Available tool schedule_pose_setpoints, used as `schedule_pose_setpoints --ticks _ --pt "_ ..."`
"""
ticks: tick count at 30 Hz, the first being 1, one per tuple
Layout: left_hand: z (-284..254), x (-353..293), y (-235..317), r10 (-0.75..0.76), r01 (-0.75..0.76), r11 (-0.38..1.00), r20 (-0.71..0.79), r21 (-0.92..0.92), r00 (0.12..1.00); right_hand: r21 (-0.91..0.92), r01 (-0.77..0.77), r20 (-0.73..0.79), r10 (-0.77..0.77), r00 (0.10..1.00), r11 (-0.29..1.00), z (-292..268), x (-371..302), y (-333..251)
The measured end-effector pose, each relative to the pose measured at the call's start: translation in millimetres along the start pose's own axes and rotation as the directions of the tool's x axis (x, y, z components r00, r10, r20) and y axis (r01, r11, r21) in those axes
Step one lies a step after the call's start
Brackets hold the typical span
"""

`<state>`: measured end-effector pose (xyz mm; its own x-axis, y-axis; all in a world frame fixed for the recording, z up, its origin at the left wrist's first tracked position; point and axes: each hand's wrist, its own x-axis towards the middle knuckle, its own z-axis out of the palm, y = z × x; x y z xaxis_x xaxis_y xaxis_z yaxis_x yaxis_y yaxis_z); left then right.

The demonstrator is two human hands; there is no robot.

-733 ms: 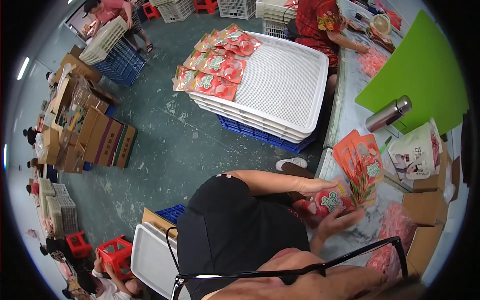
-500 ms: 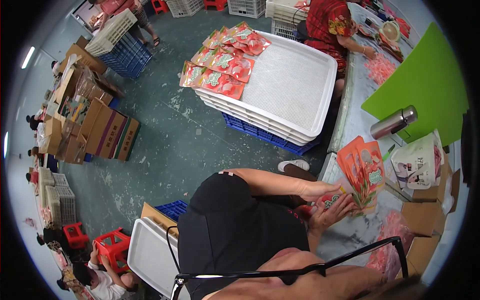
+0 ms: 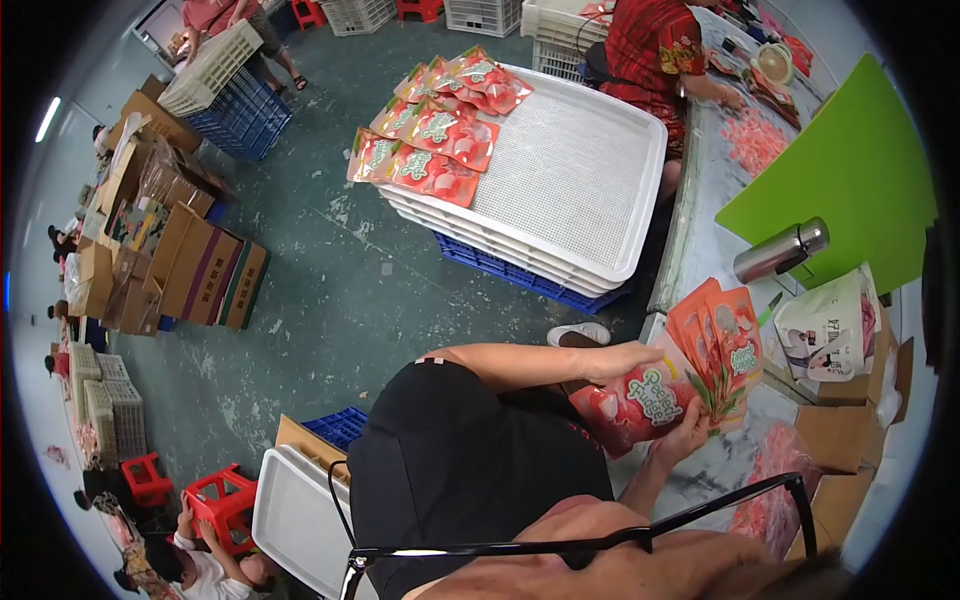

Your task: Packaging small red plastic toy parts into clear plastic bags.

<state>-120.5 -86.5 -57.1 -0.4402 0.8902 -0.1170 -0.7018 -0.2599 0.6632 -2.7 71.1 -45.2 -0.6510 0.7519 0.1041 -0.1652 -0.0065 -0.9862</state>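
Note:
A red and pink pouch (image 3: 640, 405) with a peach picture and pale lettering is held in front of my body, printed face up. My left hand (image 3: 625, 362) is closed on its upper edge. My right hand (image 3: 684, 432) is closed at its right edge, the fingers partly hidden by the pouches. Directly beyond it, several like pouches (image 3: 735, 335) lie fanned out and overlapping on the worktable (image 3: 690, 485), their near ends close to my right fingers. Clear plastic with pink pieces (image 3: 775, 470) lies on the table beside my right forearm.
Stacked white mesh trays (image 3: 570, 180) carry more pouches (image 3: 440, 130). A steel flask (image 3: 780, 250), green board (image 3: 850, 180), white bag (image 3: 825, 325) and cardboard box (image 3: 835, 435) stand along the table. Another person in red (image 3: 650, 60) works farther up it.
The pouch between my hands has come out from under them, its printed face now showing. My left hand has shifted a little left and up; my right hand has moved toward the fanned pouches.

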Motion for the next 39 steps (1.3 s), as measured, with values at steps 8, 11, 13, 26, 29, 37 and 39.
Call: schedule_pose_setpoints --ticks 8,11,13,26,29,37,39 --pt "-54.2 -17.4 92.4 0.288 -0.348 0.928 -0.339 -0.132 0.896 -0.099 -0.035 0.206 0.055 0.977 0.994 39.8 12.5 -17.8" --pt "-139.0 -45.2 166.0 0.624 -0.562 0.769 -0.551 0.305 0.554 -0.083 -0.19 0.214 0.204 0.955 0.978 0.6 16.9 -8.5" --pt "-197.1 -62.9 224.7 0.792 -0.654 0.555 -0.568 0.514 0.225 -0.124 -0.198 0.134 0.214 0.968 0.972 -24.2 10.9 -4.3" --pt "-129.8 23.7 169.6 0.907 0.02 0.173 -0.167 0.985 0.387 -0.119 -0.425 -0.204 0.397 0.895 0.897 -127.0 -49.7 44.2" --pt "-45.3 86.1 100.7 0.764 -0.229 0.009 0.141 0.973 0.629 -0.059 -0.383 -0.181 0.367 0.912 0.922 -122.4 -51.5 46.9" --pt "80.7 216.4 -55.5 0.371 -0.27 -0.172 0.316 0.947 0.873 -0.097 -0.324 -0.258 0.29 0.922 0.941 -127.5 -81.9 50.9" --pt "73.0 232.0 -75.3 0.36 -0.023 -0.435 0.197 0.9 0.912 -0.109 -0.276 -0.251 0.242 0.937 0.955 -130.1 -82.0 62.8"
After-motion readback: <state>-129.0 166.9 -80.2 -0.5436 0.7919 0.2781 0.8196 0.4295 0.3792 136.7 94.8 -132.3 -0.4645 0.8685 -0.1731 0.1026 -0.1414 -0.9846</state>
